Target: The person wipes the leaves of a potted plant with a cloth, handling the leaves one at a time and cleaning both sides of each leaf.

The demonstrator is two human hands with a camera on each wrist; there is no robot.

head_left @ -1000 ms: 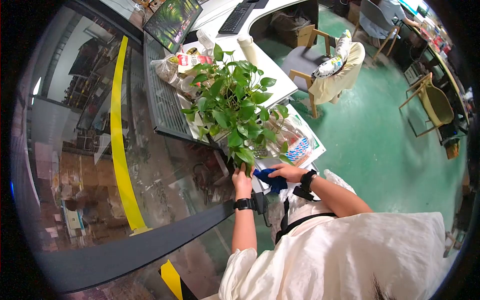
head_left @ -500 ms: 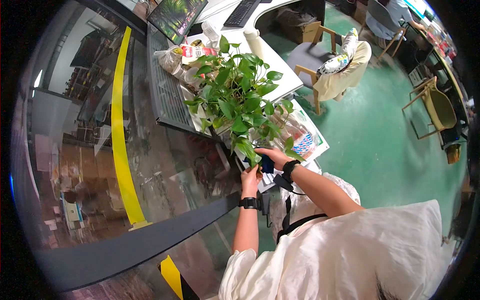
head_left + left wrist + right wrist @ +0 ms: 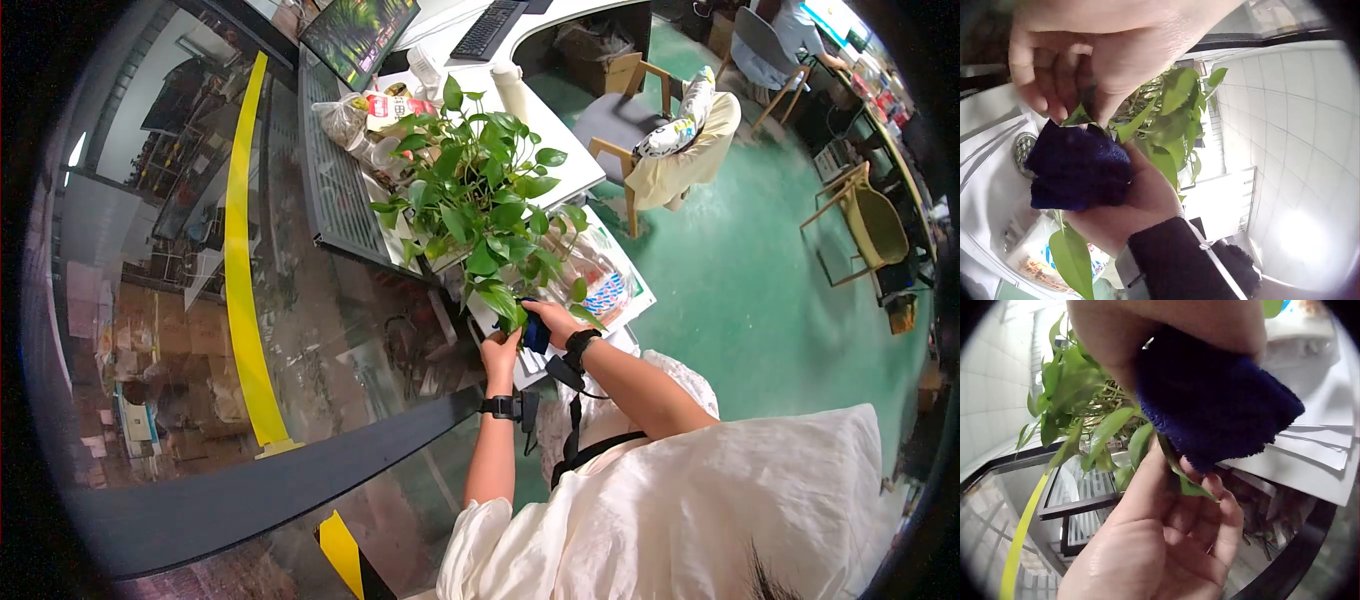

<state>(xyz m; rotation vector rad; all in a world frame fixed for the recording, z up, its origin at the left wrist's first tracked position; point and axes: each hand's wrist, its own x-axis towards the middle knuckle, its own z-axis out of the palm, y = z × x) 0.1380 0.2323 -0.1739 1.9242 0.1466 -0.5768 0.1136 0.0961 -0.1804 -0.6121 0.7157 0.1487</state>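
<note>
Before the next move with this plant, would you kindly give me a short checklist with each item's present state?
1. Leaf steadied: ok, the left hand pinches it.
2. Cloth in hand: ok, the right hand holds it.
3. Cloth lined up with the leaf: ok, they overlap in both wrist views, though firm contact is unclear.
4. Surface near the cloth free of loose papers: not ok, several lie beside it in the right wrist view.
5. Pot under the plant stable: cannot tell, foliage hides it.
6. Cloth damp or dry: cannot tell.
</note>
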